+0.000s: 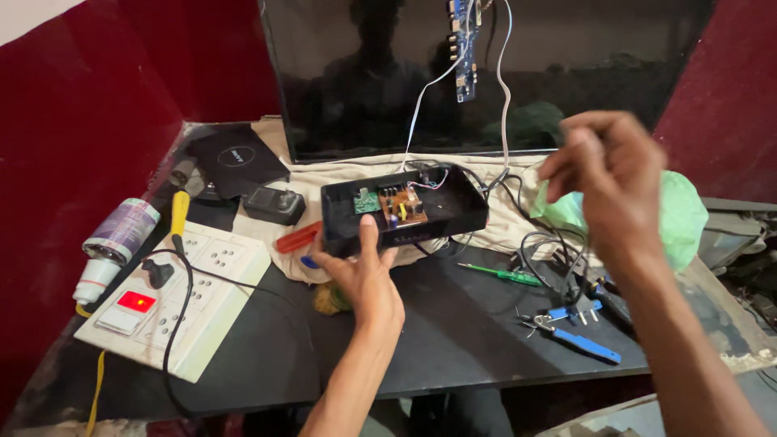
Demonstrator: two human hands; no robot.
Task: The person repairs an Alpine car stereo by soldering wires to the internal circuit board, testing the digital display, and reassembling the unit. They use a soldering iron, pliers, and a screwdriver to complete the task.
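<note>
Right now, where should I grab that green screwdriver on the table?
Take the green screwdriver by its thicker green handle, the right-hand end, coming from above. It lies flat on the black table, its thin tip pointing left toward the open black box.

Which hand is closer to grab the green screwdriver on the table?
Probably the right hand. It is raised, holds nothing, and hangs over the side where the green screwdriver lies. The left hand is busy gripping the front edge of the open black box.
</note>
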